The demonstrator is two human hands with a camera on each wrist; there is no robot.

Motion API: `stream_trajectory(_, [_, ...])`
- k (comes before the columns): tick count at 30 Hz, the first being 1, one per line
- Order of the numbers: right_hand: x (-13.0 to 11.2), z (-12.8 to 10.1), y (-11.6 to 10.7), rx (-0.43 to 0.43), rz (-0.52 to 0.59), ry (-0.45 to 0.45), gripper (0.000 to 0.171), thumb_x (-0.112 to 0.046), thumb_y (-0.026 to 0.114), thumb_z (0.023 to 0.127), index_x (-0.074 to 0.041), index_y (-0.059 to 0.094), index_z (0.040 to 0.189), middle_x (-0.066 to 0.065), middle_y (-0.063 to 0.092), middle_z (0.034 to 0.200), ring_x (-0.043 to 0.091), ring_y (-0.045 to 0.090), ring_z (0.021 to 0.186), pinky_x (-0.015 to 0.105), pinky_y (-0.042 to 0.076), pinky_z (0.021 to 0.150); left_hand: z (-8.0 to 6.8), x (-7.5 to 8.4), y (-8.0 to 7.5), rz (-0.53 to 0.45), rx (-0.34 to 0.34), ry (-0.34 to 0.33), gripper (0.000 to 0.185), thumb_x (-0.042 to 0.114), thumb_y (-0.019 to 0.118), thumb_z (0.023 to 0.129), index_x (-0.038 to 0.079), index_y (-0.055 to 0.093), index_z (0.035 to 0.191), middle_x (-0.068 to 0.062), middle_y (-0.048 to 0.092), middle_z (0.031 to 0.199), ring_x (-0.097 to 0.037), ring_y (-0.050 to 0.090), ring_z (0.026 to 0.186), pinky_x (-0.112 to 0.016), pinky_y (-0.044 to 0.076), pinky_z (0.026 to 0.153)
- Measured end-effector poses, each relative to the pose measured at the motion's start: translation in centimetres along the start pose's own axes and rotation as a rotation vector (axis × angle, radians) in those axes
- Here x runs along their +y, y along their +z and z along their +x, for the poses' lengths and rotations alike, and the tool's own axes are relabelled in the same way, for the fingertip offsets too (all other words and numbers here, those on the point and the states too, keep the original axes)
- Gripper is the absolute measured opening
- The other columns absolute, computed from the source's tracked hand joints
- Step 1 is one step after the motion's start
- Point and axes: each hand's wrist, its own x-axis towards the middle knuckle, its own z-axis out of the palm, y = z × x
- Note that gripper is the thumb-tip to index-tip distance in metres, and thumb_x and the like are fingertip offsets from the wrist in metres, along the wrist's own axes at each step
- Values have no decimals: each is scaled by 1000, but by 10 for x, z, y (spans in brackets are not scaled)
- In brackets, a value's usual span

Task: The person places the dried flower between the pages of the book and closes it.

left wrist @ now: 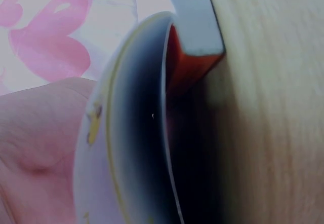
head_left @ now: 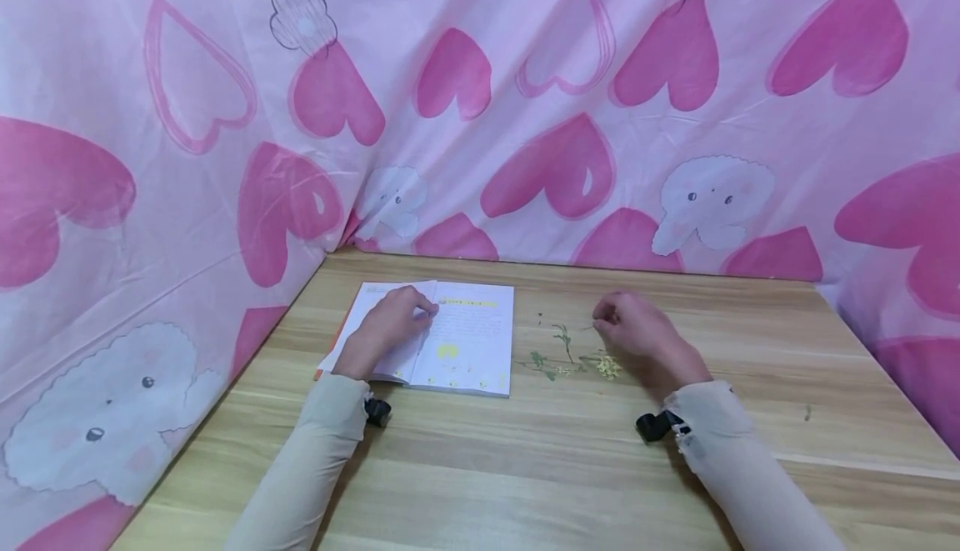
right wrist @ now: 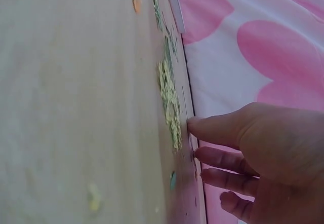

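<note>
An open book (head_left: 468, 343) with printed white pages lies on the table. My left hand (head_left: 393, 318) rests on its left page, fingertips near the middle fold. In the left wrist view, the palm (left wrist: 38, 153) is beside a curved page (left wrist: 96, 168), and the fingers are hidden. My right hand (head_left: 641, 326) is low over the table, right of the book; its thumb and forefinger pinch a thin stem (head_left: 587, 328). Just below lies a pale yellow flower cluster (head_left: 608, 367), also seen in the right wrist view. Green leafy sprigs (head_left: 564, 343) are between it and the book.
A small dark bit (head_left: 540, 318) lies behind the sprigs. Another small greenish scrap (head_left: 807, 412) is far to the right on the wooden table (head_left: 480, 468). Pink heart-patterned cloth (head_left: 457, 159) hangs along the table's back and left sides.
</note>
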Motion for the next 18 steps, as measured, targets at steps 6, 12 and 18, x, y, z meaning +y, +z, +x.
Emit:
stream_trajectory(6, [3,-4,-6,-27,23,4,10,-12,71,102,-8,77,108,9,73,110,26,67,101,48,60,89,1,1,0,-3,-6,-4,29,11,72,102,6,79,130,-17,75,136,-37,64,135,-53,51,114])
stream_trajectory(12, [6,-6,-12,-48,16,-5,9,-10,71,102,-7,78,106,9,74,106,25,67,97,46,60,86,0,1,1,-8,-10,-16,29,12,72,103,7,79,130,-16,75,136,-36,64,136,-52,51,115])
stream_trajectory(18, [7,-5,-10,-52,4,-2,9,-11,70,103,-7,79,104,8,74,103,22,66,93,42,60,83,0,1,1,-6,-7,-17,28,12,71,103,7,79,129,-17,74,136,-37,64,136,-53,50,115])
